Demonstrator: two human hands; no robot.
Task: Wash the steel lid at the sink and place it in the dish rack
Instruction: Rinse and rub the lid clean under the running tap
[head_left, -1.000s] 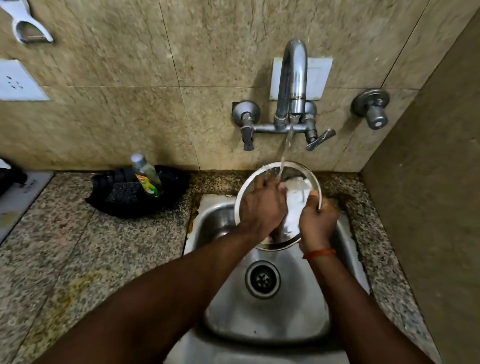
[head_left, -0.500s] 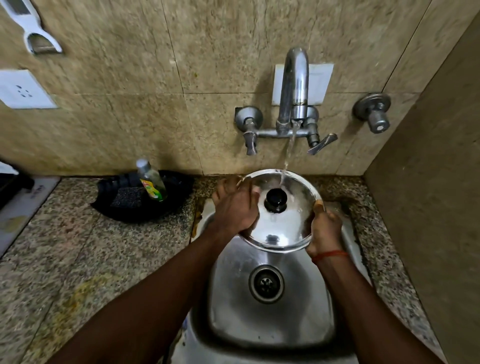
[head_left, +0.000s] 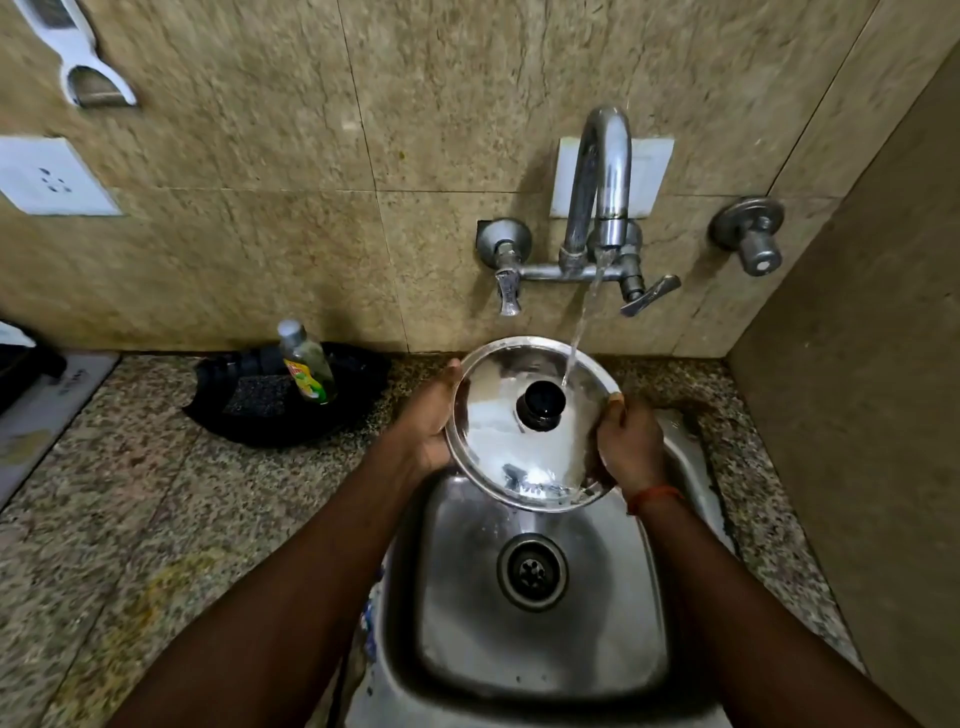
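The round steel lid (head_left: 498, 441) with a black knob (head_left: 540, 406) is held over the steel sink (head_left: 530, 639), its top side facing me and tilted toward me. Water from the tap (head_left: 602, 182) falls on it just right of the knob. My left hand (head_left: 426, 421) grips the lid's left rim, fingers behind it. My right hand (head_left: 631, 441) grips the right rim, thumb on top. No dish rack is in view.
A black tray (head_left: 260, 431) on the speckled granite counter (head_left: 130, 509) holds a scrub pad (head_left: 257, 399) and a small soap bottle (head_left: 306, 364). A second wall valve (head_left: 750, 234) sits right of the tap. A side wall (head_left: 857, 467) closes the right.
A second ago my hands rubbed the lid's underside under the stream. The lid has since been flipped knob-side up, and my left hand slid from on top of it to its left rim.
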